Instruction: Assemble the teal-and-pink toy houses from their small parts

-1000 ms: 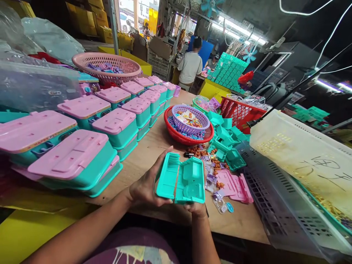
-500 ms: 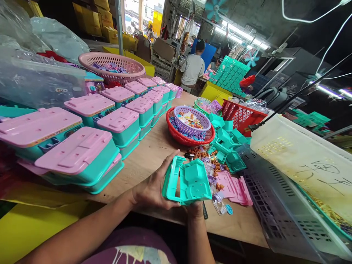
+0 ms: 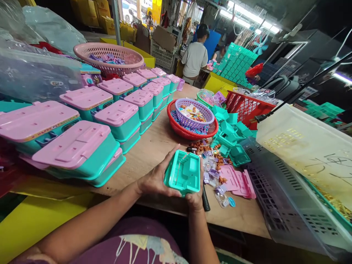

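Note:
Between my two hands is a small teal plastic box (image 3: 184, 172), lidless, its moulded inside facing up. My left hand (image 3: 156, 179) wraps its left side, thumb along the far edge. My right hand (image 3: 195, 196) grips the right side and near corner; most of its fingers are hidden behind the box. Just right of my hands lie pink lid pieces (image 3: 238, 180), small brown figures (image 3: 223, 161) and clear and lilac parts (image 3: 211, 176). A black-handled tool (image 3: 205, 200) lies beside my right wrist.
Stacked teal boxes with pink lids (image 3: 117, 117) fill the left of the table. Beyond my hands, a lilac basket (image 3: 194, 119) sits in a red basket (image 3: 172, 126). Loose teal trays (image 3: 229, 130) and a grey crate (image 3: 264, 198) stand right. A person (image 3: 195, 55) is in the background.
The two teal parts, apart with a gap before, now sit together as one box. My hands have drawn closer around it, and the view has shifted slightly.

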Motion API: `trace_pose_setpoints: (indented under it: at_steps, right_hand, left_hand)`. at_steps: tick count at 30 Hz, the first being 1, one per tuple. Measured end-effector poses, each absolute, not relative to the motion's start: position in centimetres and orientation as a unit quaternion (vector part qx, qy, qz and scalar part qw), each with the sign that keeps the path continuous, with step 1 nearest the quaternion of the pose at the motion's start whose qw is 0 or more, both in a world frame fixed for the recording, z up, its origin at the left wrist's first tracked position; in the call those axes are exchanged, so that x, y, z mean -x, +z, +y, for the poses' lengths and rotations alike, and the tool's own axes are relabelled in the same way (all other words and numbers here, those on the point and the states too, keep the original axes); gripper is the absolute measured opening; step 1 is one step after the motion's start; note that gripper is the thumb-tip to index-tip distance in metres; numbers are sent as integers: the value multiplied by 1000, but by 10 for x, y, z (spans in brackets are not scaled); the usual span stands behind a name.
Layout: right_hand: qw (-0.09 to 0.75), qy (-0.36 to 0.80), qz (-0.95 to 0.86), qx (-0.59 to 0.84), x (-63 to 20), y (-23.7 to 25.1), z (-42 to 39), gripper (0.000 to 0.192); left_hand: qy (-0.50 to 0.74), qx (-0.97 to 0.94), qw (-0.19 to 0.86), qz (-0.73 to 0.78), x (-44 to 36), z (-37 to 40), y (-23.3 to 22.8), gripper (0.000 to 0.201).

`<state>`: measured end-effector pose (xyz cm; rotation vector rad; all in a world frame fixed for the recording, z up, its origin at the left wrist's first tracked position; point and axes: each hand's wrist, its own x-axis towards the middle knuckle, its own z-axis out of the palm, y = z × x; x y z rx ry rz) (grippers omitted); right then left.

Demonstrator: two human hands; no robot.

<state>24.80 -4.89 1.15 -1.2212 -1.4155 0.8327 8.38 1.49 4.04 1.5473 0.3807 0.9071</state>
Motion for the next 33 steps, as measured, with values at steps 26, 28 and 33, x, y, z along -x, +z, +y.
trace_pose_setpoints:
  at_steps: [26, 28, 33]
  right_hand:
    - [660, 414, -438, 448, -245, 0, -41, 86]
    - [668, 405, -433, 450, -246, -3, -41, 85]
    - [679, 415, -410, 446, -251, -16, -43, 84]
  left_hand:
    - [443, -524, 689, 232, -102, 16, 9, 103]
    - [439, -528, 689, 230, -103, 14, 11, 106]
    - [445, -545, 669, 240, -102, 12, 15, 105]
